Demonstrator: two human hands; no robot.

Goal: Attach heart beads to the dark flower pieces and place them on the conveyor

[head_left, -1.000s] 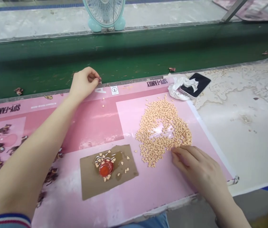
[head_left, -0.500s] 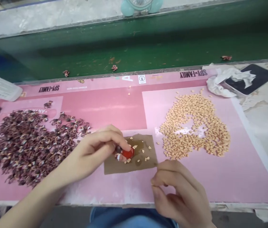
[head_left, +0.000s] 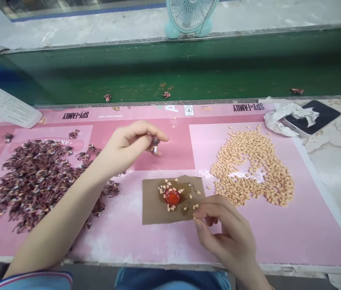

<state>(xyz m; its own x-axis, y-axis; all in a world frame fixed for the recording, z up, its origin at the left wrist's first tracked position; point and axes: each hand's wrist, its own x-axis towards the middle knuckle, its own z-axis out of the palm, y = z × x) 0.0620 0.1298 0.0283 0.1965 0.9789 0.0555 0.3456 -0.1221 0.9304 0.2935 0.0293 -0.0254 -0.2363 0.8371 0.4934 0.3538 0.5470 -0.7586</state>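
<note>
Well apart, left hand [head_left: 129, 147] beyond cardboard [head_left: 152, 206], right hand [head_left: 226, 231] at its corner

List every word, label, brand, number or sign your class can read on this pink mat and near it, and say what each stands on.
"SPY×FAMILY": printed twice, upside down, along the far edge of the pink mat.
"A": large, upside down, on the same mat.
Small white square label on the mat: too small to read.
Curved print on the mat, by the dark-red pile: too blurred to read.
White printed sheet at far left: too small to read.
</note>
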